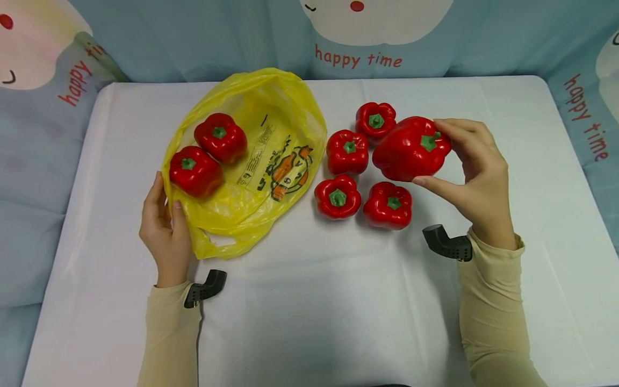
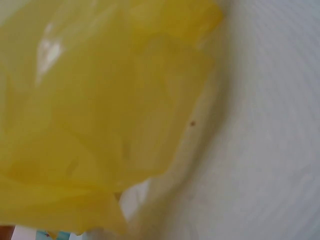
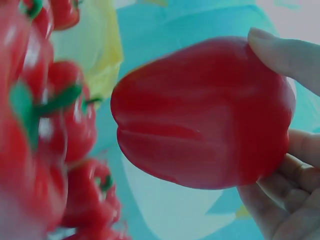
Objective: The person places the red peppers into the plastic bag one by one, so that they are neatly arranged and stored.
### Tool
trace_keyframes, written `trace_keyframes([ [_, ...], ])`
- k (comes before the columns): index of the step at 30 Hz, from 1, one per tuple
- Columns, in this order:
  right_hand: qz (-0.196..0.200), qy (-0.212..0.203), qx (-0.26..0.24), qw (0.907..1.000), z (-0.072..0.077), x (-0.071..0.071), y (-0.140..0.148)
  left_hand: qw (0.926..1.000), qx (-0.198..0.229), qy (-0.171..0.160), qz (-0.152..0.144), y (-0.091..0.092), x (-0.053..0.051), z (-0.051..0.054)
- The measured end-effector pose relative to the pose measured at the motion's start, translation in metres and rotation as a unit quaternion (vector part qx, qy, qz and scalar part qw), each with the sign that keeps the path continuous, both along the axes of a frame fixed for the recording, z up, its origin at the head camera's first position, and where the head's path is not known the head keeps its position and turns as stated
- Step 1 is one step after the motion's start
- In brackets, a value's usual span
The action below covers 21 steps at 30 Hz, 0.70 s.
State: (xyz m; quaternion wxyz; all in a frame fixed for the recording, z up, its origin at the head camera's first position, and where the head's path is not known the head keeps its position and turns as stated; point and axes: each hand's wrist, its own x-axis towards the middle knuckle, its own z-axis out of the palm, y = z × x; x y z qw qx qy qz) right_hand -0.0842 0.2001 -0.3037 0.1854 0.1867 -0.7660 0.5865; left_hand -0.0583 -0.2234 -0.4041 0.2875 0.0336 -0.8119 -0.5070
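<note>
In the head view my right hand [image 1: 483,172] holds a red bell pepper [image 1: 411,148] tilted on its side, thumb and fingers on its stem end. The right wrist view shows the same pepper [image 3: 205,117] from its side. My left hand [image 1: 166,231] grips the left edge of a yellow plastic bag [image 1: 251,226], which lies with its mouth spread wide. Inside the bag sit two red bell peppers, an upper one [image 1: 224,142] and a lower one [image 1: 195,177]. Yellow film [image 2: 100,100] fills much of the left wrist view.
Several red bell peppers stand stem up between the bag and my right hand, among them a front one [image 1: 389,209] and a back one [image 1: 376,121]. A white cloth [image 1: 314,312] covers the table. Blue printed fabric [image 1: 232,37] hangs behind it.
</note>
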Motion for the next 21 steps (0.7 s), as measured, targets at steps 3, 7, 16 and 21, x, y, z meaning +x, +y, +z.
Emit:
trace_keyframes([
  [3, 0.012, 0.013, -0.031, 0.9994, 0.005, 0.004, -0.012, 1.0000, 0.000, -0.003, 0.001, 0.000, 0.000, 0.000],
  [7, 0.024, 0.031, -0.037, 0.9985, 0.011, 0.008, -0.031, 1.0000, 0.000, 0.000, -0.002, 0.000, 0.000, 0.000],
  [16, 0.053, 0.047, 0.006, 0.9975, 0.014, 0.015, -0.080, 1.0000, -0.007, 0.002, 0.000, 0.012, 0.005, 0.019],
  [21, 0.065, 0.045, 0.042, 0.9960, 0.011, 0.018, -0.106, 1.0000, 0.004, 0.008, 0.000, 0.017, 0.006, 0.025],
])
